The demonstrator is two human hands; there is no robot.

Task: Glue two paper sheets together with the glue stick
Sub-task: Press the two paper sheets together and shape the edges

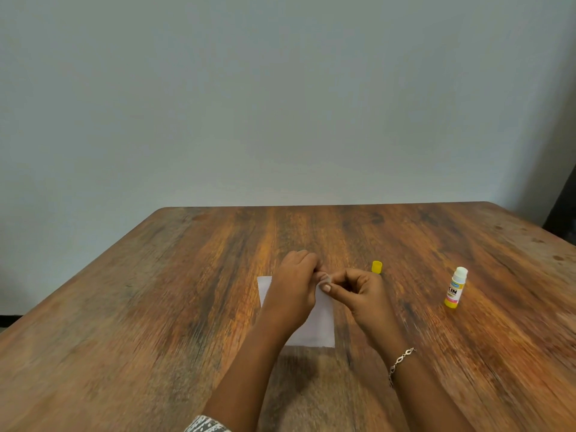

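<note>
White paper [321, 325] lies flat on the wooden table [156, 307], mostly covered by my hands; whether it is one sheet or two stacked I cannot tell. My left hand [294, 288] rests curled over the paper's far middle. My right hand [358, 291] pinches the paper's far right corner between thumb and forefinger, touching the left hand's fingertips. The glue stick [455, 287] stands upright and uncapped to the right, apart from both hands. Its yellow cap [376, 266] sits on the table just beyond my right hand.
The table's far edge meets a plain grey wall [280, 104]. A dark object [564, 210] stands past the table's far right corner. A bracelet [400, 360] circles my right wrist.
</note>
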